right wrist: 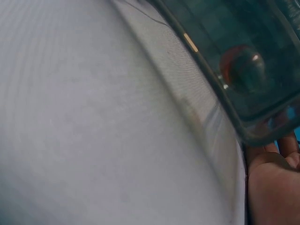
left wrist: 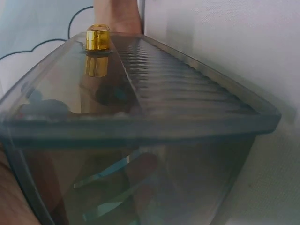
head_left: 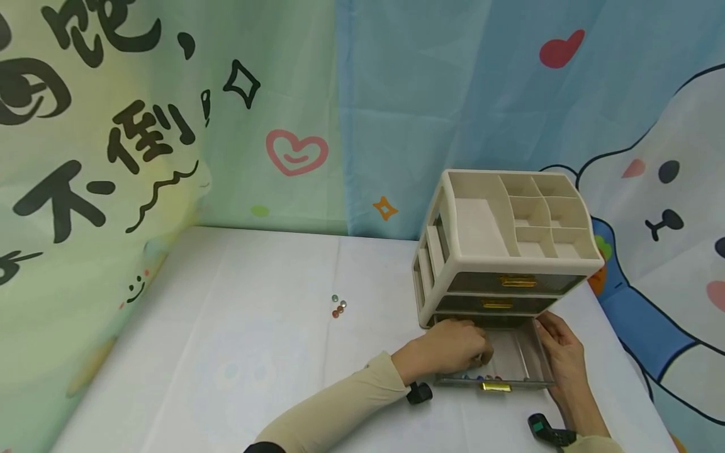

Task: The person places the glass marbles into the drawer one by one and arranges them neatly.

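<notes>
Finding left grip point(head_left: 453, 345) curled in clear rectangular plastic drawer point(head_left: 510, 353) near small coloured beads point(head_left: 488, 378); cannot tell if loaded; right grip point(head_left: 566, 358) unclenched alongside.

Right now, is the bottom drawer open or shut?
Open. The bottom drawer juts out from the beige organizer, its floor exposed and small beads visible inside near its front.

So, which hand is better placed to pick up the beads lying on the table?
Probably the left hand: it is nearer those beads, while the right hand is farther off, at the right side of the open drawer.
</notes>
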The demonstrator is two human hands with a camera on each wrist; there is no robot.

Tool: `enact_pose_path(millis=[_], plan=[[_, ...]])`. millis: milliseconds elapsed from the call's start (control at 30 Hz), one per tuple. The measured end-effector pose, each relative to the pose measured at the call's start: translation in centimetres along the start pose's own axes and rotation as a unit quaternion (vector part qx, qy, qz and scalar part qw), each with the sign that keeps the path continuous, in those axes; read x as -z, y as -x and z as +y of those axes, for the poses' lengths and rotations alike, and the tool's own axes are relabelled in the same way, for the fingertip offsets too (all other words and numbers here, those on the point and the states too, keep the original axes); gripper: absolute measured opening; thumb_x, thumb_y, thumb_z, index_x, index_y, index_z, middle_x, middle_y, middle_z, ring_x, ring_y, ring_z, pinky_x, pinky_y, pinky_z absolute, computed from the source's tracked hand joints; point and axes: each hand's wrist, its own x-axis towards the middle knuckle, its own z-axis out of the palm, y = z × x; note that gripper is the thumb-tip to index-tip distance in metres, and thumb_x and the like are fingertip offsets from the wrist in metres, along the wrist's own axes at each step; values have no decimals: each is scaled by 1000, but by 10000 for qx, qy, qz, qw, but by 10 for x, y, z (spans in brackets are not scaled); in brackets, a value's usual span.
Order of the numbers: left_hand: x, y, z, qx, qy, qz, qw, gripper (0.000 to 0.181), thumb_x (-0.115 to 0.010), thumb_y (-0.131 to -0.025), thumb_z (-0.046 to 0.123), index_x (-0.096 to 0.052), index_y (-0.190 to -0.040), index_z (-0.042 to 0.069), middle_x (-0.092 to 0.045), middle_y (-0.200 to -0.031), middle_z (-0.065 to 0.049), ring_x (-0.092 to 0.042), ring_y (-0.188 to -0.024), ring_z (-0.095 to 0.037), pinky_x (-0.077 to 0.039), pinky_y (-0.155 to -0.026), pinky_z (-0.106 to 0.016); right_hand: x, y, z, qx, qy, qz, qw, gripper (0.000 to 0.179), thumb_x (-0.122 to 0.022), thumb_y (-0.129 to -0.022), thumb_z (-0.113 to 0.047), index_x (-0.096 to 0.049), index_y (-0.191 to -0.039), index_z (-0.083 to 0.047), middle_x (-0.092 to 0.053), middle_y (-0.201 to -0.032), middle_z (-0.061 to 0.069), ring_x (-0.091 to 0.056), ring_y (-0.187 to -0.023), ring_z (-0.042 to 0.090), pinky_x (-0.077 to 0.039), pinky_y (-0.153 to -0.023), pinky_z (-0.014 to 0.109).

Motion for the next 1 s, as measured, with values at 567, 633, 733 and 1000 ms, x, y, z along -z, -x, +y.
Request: enact_pose_path(millis=[567,633,733,1000], plan=[[1,-3,0,-188,349,-294,9988,19,-71,-100,19,-79,-102,36,-71,-96,23,-62,-85,7,-49,-70,-11,-2,-1,-1,-21,-253,60,9997,37,-63,-103,-4,-65,-139,-10,-72,-121,-21,-64,-114,-7,-46,-94,6],[1,-3,-1,-202,352,-312,9987,18,-71,-100,20,-78,-102,36,-71,-96,23,-62,-84,7,-49,-70,-11,-2,-1,-1,-32,-263,61,9996,37,-63,-103,-4,-65,-139,-10,-73,-120,-21,-64,-114,-7,-46,-94,7],[1,-2,-2,-228,360,-331,9985,18,-72,-99,20,-78,-103,37,-71,-97,23,-62,-84,7,-49,-70,-11,-2,-2,0,-82,-177,58,9998,37,-63,-103,-5,-65,-139,-11,-73,-120,-22,-64,-114,-8,-45,-94,7],[5,-2,-3,-264,398,-422,9980,20,-71,-100,20,-78,-110,36,-73,-105,21,-64,-89,6,-51,-74,-11,-1,-2,0,-132,-16,65,9999,38,-64,-103,-8,-64,-141,-10,-72,-120,-23,-64,-114,-9,-45,-94,6]])
